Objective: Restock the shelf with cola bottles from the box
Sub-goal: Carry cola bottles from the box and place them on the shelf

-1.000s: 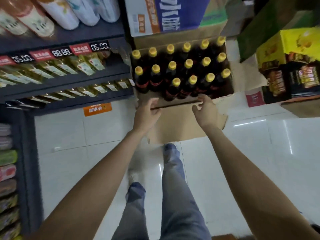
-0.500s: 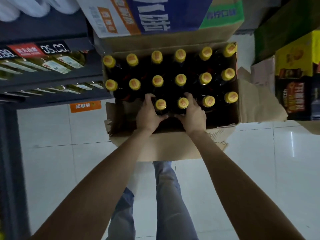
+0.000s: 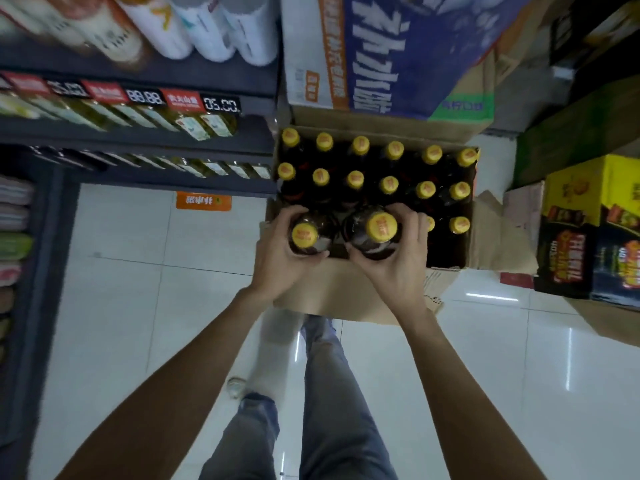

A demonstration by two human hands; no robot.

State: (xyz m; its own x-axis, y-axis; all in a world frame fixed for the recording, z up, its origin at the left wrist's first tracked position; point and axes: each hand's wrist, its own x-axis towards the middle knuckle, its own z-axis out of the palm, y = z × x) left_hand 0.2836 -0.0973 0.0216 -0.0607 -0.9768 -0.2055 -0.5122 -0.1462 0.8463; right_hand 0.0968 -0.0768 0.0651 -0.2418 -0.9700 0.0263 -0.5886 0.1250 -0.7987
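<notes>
Overhead, a person's left hand (image 3: 277, 258) and right hand (image 3: 398, 268) each wrap around a yellow-capped cola bottle (image 3: 304, 235), the second bottle (image 3: 381, 227) alongside, both raised above the near row of the open cardboard box (image 3: 346, 292) on the floor. Remaining bottles stand upright inside. The dark shelf (image 3: 138, 133) waits to the left. Lifting straight up, clear of neighbouring caps, before swinging left looks the safest course.

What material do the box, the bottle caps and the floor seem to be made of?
Box: brown corrugated cardboard, matte, with bent flaps.
Caps: probably yellow plastic, smooth, with red print.
Floor: likely glazed tile, glossy; it mirrors the lights and shows grout lines.
</notes>
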